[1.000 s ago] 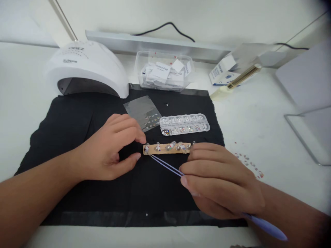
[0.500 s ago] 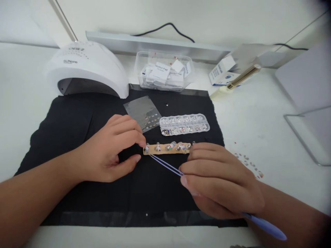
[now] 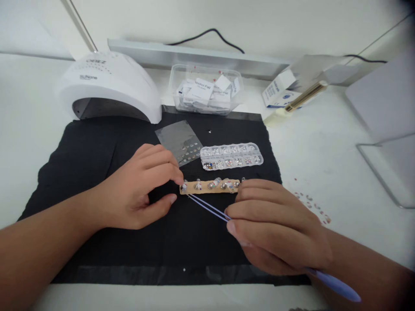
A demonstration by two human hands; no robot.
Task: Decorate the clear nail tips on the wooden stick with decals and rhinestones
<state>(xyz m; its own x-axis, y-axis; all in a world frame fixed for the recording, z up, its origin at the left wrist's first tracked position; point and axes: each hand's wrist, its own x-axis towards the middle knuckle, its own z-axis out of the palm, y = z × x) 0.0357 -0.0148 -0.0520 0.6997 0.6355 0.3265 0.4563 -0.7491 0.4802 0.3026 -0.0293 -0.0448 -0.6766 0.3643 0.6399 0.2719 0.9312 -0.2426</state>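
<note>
A tan strip [image 3: 205, 187] lies across the black cloth, with several decorated nail tips [image 3: 213, 184] standing along it. My left hand [image 3: 146, 186] has its index fingertip at the strip's left end. Its thumb is held apart below, and nothing shows between thumb and finger. In my right hand [image 3: 275, 224] is a pair of purple tweezers [image 3: 209, 207], whose points reach the lower edge of the strip near its left end. I cannot make out anything between the points. The right fingers hide the strip's right end.
Behind the strip lie a clear compartment case [image 3: 231, 156] of rhinestones and a clear sticker sheet [image 3: 179, 141]. A white nail lamp [image 3: 110, 86] stands back left. Alcohol pads fill a clear tub [image 3: 205, 106]. A gold-capped bottle [image 3: 301, 101] and small box [image 3: 279, 88] are back right.
</note>
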